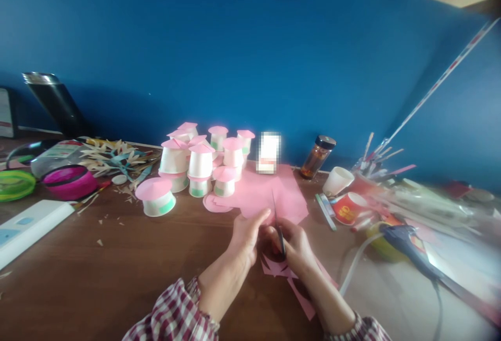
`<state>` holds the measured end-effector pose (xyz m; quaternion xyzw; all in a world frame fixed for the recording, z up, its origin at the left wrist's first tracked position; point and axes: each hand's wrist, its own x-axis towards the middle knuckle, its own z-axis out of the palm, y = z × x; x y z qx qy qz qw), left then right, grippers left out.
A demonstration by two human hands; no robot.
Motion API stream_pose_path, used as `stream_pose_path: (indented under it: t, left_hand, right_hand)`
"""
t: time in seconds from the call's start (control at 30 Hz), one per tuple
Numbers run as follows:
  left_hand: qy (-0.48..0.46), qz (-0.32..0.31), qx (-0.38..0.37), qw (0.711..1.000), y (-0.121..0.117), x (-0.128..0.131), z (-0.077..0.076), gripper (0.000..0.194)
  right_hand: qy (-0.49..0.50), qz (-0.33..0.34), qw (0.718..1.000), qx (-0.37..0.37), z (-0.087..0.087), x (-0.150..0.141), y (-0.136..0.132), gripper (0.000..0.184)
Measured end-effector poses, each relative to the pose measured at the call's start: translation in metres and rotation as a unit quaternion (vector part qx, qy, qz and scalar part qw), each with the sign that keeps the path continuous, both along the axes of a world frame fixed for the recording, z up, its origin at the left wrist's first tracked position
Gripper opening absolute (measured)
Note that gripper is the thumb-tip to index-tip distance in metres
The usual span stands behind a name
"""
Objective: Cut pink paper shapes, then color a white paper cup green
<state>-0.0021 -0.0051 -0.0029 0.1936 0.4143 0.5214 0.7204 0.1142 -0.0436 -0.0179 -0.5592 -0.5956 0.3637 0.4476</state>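
Observation:
My right hand is closed around the dark handles of a pair of scissors, whose blades point away from me. My left hand is closed beside it, with the thumb on pink paper near the blades. How much of that paper is in the grip and how much lies on the table cannot be told. Cut pink paper scraps lie below my right hand. To the left stand several white paper cups with pink paper cone tops, some of them stacked.
A power strip, a pink tape roll and a pile of paper strips are on the left. To the right are a brown jar, a white cup, a red paper cup and a corded glue gun.

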Motion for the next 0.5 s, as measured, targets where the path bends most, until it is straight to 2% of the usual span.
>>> stream_pose_path:
  t: [0.27,0.5]
  left_hand:
    - [-0.008,-0.002,-0.008,1.0,-0.0012,0.0002,0.0033,0.024]
    - [-0.001,-0.006,-0.009,1.0,0.0015,-0.0001,-0.0026,0.024]
  right_hand:
    - [-0.005,-0.011,1.0,0.001,-0.0014,0.0002,0.0006,0.025]
    - [-0.014,-0.016,1.0,0.0,0.0005,0.0006,0.0002,0.027]
